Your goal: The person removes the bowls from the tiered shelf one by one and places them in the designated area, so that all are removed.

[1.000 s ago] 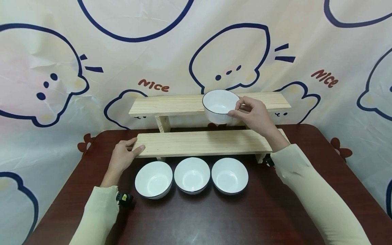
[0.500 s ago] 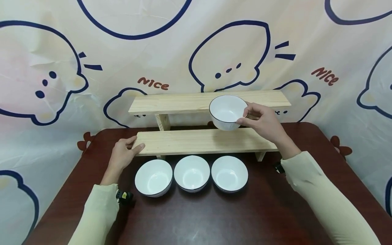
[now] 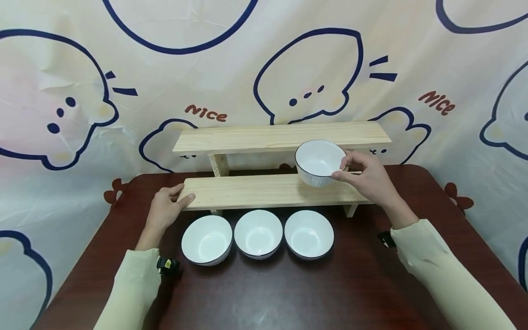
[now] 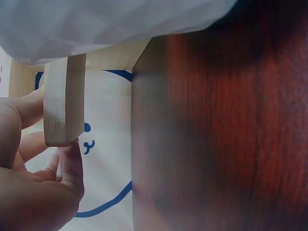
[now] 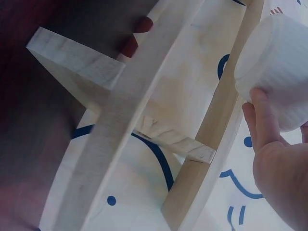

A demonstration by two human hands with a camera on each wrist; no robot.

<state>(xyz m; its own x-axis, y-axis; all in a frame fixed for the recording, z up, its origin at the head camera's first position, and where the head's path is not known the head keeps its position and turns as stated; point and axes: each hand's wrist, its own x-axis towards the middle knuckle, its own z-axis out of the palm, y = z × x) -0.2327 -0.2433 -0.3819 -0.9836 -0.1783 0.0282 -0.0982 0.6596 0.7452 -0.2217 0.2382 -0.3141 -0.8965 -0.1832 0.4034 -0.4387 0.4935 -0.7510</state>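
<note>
My right hand [image 3: 367, 178] pinches the right side of a white bowl [image 3: 316, 161] with a thin dark rim, thumb in front and fingers behind. The bowl hangs over the right half of the lower board of a pale two-tier wooden shelf [image 3: 247, 191]; the right wrist view shows its fluted outside [image 5: 284, 72]. At the shelf's left end my left hand [image 3: 165, 208] grips the lower board, thumb on top. In the left wrist view, thumb and fingers lie on either side of the board's end [image 4: 62, 110].
In front of the shelf, three similar white bowls stand in a row on the dark red-brown table [image 3: 255, 298]: left [image 3: 207, 240], middle [image 3: 258, 233] and right [image 3: 309, 234]. The upper board [image 3: 239, 137] runs behind, close to a printed cloth backdrop [image 3: 206, 82].
My right hand has brought the bowl from in front of the upper board, down and to the right, over the lower board. The left hand has stayed on the shelf's end.
</note>
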